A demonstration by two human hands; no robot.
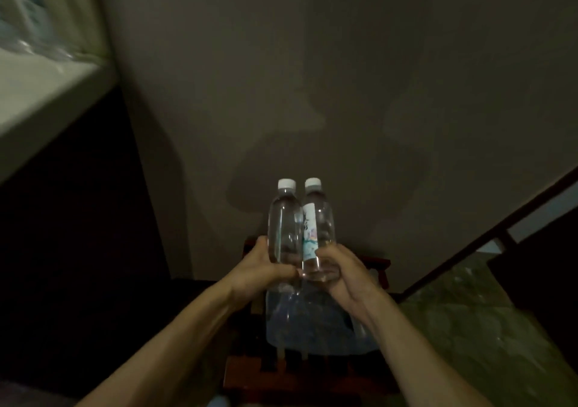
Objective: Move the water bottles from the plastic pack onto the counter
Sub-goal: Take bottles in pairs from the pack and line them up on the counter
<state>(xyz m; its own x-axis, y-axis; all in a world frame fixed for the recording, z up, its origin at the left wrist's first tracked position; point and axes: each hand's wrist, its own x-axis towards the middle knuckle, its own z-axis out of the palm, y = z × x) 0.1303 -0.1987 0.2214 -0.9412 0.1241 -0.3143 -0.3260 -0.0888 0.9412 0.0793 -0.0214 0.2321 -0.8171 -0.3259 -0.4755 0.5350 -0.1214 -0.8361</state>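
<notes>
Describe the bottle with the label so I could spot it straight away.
Find the two hands raised before the grey wall, each gripping a clear white-capped bottle. The right hand grips the labelled bottle. Only it shows a white printed strip; the left bottle looks bare.

A dim room in a home, by the look of it: a plain grey-beige painted wall [344,78] fills the view. Left of the wall runs a pale white tabletop [40,93] over dark cabinet fronts. Below the wall stands a dark red wooden chair [380,269] on mottled green flooring [469,322].
</notes>
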